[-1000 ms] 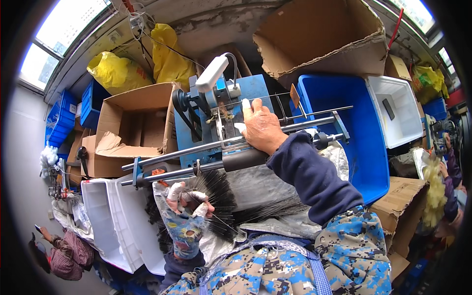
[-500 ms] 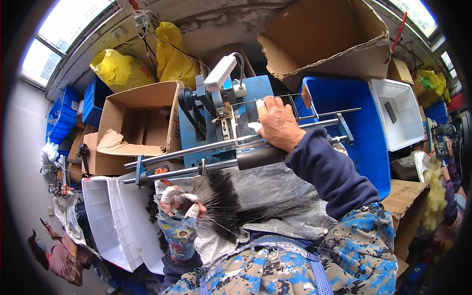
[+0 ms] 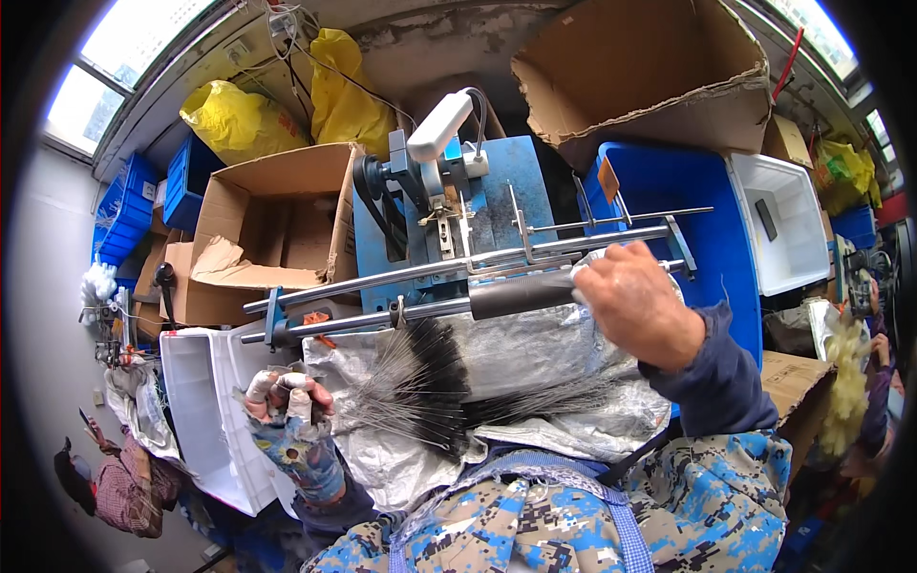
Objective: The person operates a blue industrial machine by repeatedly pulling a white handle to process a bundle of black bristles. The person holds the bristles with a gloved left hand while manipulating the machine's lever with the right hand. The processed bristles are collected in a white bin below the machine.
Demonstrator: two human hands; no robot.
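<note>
My right hand (image 3: 635, 301) is closed at the right end of a dark grey tubular grip (image 3: 521, 294) on the front rail of a blue bench machine (image 3: 516, 181). White tape shows on its thumb. My left hand (image 3: 289, 399), in a flowered sleeve cover and with taped fingers, is curled above the edge of a white bin (image 3: 205, 411); what it holds, if anything, I cannot make out. Between the hands, thin brushes with wire stems and black bristles (image 3: 430, 382) lie fanned out on a pale sheet (image 3: 554, 353) over my lap.
Left of the machine stands an open cardboard box (image 3: 267, 220); a larger cardboard box (image 3: 650, 67) is behind right. A deep blue bin (image 3: 669, 181) and a white tray (image 3: 788, 229) stand at the right. Another person (image 3: 134, 482) is at far left; someone's arm shows far right.
My right hand has left the machine's plate and moved right and nearer, onto the grip. The rod frame has shifted. My left hand has moved left, away from the wire stems.
</note>
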